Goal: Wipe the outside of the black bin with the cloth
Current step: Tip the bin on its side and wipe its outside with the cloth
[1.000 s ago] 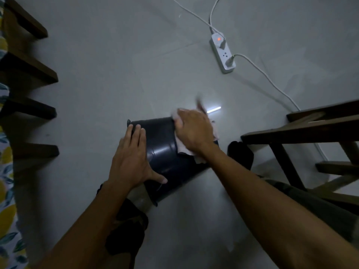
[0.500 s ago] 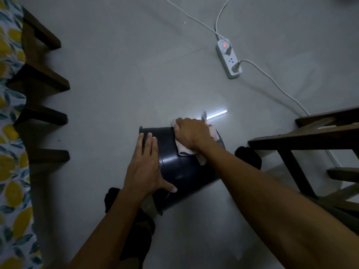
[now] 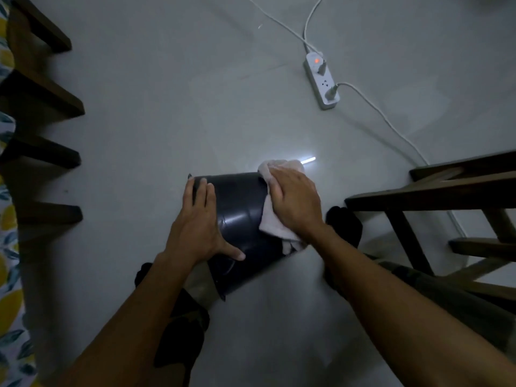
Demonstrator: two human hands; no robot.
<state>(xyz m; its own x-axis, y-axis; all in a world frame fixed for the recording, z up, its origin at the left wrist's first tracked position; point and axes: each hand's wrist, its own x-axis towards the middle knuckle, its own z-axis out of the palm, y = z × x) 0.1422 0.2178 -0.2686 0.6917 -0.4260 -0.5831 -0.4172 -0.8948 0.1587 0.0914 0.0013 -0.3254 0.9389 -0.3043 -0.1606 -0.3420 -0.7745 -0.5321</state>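
Note:
The black bin (image 3: pixel 240 208) lies on its side on the grey floor, in the middle of the head view. My left hand (image 3: pixel 199 222) rests flat on its left part, fingers apart and thumb stretched across the wall. My right hand (image 3: pixel 296 201) presses a pale cloth (image 3: pixel 269 222) against the bin's right side. Part of the cloth bunches beyond my fingertips and part hangs below my palm. The bin's right flank is hidden under hand and cloth.
A white power strip (image 3: pixel 322 82) with a lit red switch and white cables lies on the floor at the back right. Dark wooden furniture (image 3: pixel 435 196) stands at the right. Wooden legs (image 3: pixel 42 104) and a lemon-print fabric (image 3: pixel 8 275) line the left edge.
My right hand has slid the cloth from the bin's top middle to its right side and spread flatter. My left hand stays on the bin. The camera has shifted slightly.

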